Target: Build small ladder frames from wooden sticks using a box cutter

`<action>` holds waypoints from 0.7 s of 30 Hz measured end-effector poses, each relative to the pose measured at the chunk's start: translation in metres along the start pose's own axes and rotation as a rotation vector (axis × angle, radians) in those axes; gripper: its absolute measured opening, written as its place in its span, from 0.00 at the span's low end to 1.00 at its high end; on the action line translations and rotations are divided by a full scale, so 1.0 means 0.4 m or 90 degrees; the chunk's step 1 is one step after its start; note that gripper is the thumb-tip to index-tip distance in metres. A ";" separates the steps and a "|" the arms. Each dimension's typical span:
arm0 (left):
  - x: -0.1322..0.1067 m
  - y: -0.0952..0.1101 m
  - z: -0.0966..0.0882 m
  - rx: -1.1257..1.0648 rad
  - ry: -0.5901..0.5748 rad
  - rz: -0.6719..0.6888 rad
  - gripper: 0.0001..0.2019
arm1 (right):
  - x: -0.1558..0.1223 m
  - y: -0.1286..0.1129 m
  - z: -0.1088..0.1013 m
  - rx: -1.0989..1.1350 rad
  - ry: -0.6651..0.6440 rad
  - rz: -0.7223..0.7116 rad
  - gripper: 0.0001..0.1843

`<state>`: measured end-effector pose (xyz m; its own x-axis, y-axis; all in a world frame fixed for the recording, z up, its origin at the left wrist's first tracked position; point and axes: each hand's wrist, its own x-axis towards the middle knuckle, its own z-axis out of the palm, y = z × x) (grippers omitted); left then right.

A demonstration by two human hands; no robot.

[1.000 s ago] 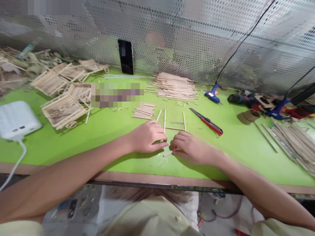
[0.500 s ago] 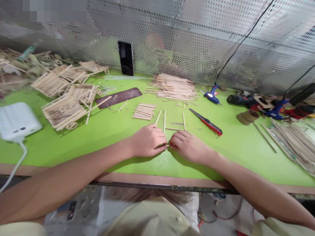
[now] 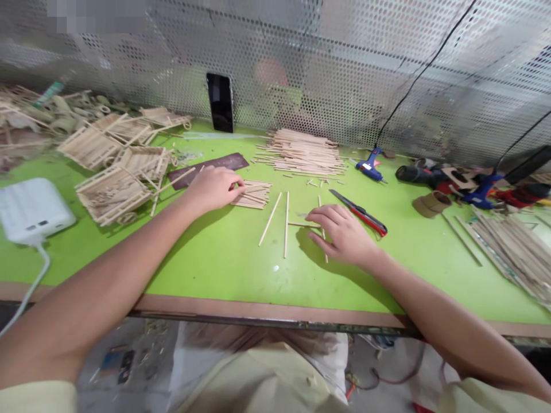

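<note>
At the left end of a small pile of short wooden sticks (image 3: 257, 195), my left hand (image 3: 215, 188) has its fingers curled together. Whatever lies between its fingertips is hidden. My right hand (image 3: 342, 234) hovers with fingers apart over an upright-lying stick (image 3: 326, 258), covering part of it. A short crosswise stick (image 3: 299, 224) runs from under its fingertips to a second long stick (image 3: 286, 229). Left of that, a slanted stick (image 3: 270, 219) lies by itself. Just beyond my right hand is a red and black utility knife (image 3: 364, 217) with its blade out.
A large stack of sticks (image 3: 301, 152) lies at the back, with a blue glue gun (image 3: 371, 166) to its right. Small stick-built carts (image 3: 116, 192), a brown strip (image 3: 232, 162) and a white power adapter (image 3: 34, 209) are leftward. A phone (image 3: 220, 103) leans against the mesh.
My hands have parted from the short stick piece they held together. The left went up and left to the small pile; the right moved a little up and right and opened.
</note>
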<state>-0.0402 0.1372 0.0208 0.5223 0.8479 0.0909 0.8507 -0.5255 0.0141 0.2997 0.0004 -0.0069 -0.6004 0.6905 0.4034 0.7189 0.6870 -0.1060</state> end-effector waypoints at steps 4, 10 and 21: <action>-0.002 0.013 -0.002 0.015 -0.017 0.001 0.20 | 0.001 -0.007 -0.001 0.005 -0.001 -0.020 0.18; -0.003 0.011 -0.003 -0.008 -0.009 -0.010 0.18 | 0.001 -0.007 -0.002 0.009 -0.023 -0.013 0.19; -0.019 0.040 0.022 -0.069 0.060 0.079 0.17 | 0.002 -0.008 0.001 0.004 -0.024 -0.028 0.17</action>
<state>-0.0300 0.1230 0.0117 0.6111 0.7681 0.1912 0.7656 -0.6349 0.1038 0.2967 -0.0010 -0.0067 -0.6440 0.6681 0.3728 0.6897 0.7178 -0.0949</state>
